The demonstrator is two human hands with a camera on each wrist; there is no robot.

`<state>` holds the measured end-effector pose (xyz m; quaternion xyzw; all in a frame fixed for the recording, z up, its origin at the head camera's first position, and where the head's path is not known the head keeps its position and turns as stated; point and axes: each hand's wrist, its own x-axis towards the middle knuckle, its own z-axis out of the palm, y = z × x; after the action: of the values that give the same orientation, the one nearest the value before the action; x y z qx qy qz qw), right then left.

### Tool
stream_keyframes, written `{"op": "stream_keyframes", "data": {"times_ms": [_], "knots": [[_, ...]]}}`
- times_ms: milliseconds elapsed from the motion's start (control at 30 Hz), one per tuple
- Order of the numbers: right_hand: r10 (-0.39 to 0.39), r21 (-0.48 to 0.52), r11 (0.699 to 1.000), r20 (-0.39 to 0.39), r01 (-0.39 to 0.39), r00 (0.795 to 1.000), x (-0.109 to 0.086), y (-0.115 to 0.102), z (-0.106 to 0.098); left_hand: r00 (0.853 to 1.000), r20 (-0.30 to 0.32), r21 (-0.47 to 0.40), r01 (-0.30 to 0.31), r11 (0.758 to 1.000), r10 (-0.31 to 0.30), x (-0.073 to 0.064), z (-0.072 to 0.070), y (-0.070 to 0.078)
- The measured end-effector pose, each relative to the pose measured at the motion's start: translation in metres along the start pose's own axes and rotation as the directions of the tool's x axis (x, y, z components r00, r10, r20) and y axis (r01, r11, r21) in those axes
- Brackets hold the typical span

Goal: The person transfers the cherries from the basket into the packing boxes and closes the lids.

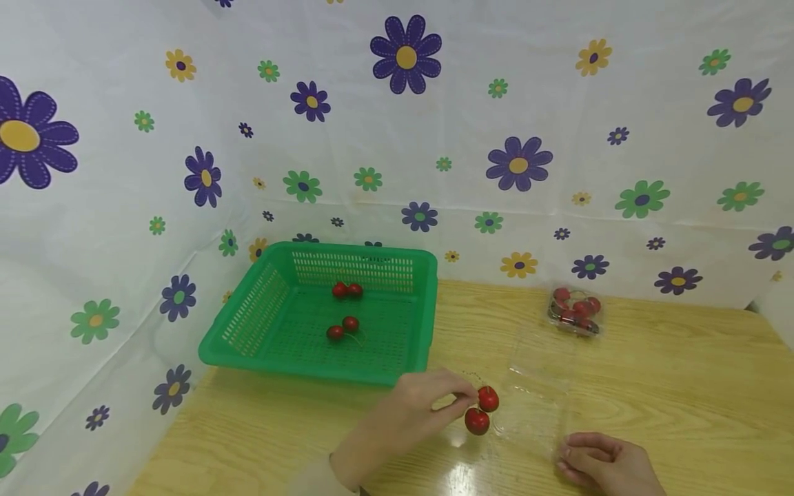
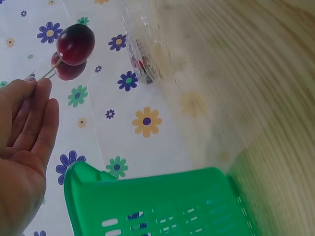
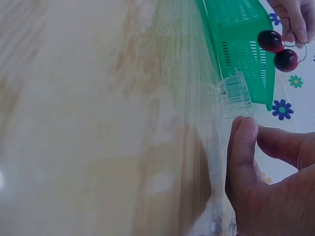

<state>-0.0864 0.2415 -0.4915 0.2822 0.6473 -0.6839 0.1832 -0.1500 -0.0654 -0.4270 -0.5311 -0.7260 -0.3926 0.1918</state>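
Note:
A pair of red cherries (image 1: 477,421) hangs by the stems from my left hand (image 1: 412,413), which pinches them between thumb and fingertips. In the left wrist view, the two cherries (image 2: 75,45) partly overlap beyond the fingertips. They hang just left of an opened clear plastic box (image 1: 536,406) lying on the table. My right hand (image 1: 608,465) pinches the near right edge of that box; the right wrist view shows thumb and finger at the clear plastic (image 3: 235,101). Inside the green basket (image 1: 428,317), left of the hands, lie two pairs of cherries (image 1: 343,329).
A closed clear box of cherries (image 1: 575,312) stands at the back right of the wooden table (image 1: 676,372). A white flowered cloth (image 1: 471,124) covers the wall behind and to the left. The basket's front rim lies close to my left hand.

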Motion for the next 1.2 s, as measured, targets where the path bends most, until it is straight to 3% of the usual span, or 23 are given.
{"op": "stream_keyframes", "data": {"times_ms": [300, 600, 833, 933, 1067, 1200], "knots": [[-0.002, -0.006, 1.0, -0.026, 0.002, 1.0, 0.0, 0.0, 0.003, 0.991, 0.02, 0.031, 0.135, 0.99, -0.135, 0.005, 0.016, 0.002], [-0.009, -0.026, 1.0, -0.026, 0.008, 1.0, 0.0, -0.001, 0.003, 0.939, 0.055, -0.075, 0.343, 0.936, -0.339, 0.014, 0.032, 0.003], [-0.015, -0.036, 0.999, -0.021, 0.015, 1.0, 0.0, 0.0, 0.003, 0.872, 0.105, -0.131, 0.489, 0.862, -0.478, 0.027, 0.044, 0.004], [-0.012, -0.042, 0.999, -0.026, 0.011, 1.0, 0.0, 0.001, 0.003, 0.835, 0.117, -0.178, 0.551, 0.816, -0.538, 0.032, 0.049, 0.006], [-0.01, -0.037, 0.999, -0.026, 0.009, 1.0, 0.001, 0.001, 0.003, 0.769, 0.153, -0.267, 0.636, 0.724, -0.62, 0.037, 0.058, 0.006], [-0.015, -0.046, 0.999, -0.025, 0.014, 1.0, 0.001, 0.001, 0.003, 0.725, 0.188, -0.321, 0.683, 0.656, -0.662, 0.039, 0.069, 0.005]]}}
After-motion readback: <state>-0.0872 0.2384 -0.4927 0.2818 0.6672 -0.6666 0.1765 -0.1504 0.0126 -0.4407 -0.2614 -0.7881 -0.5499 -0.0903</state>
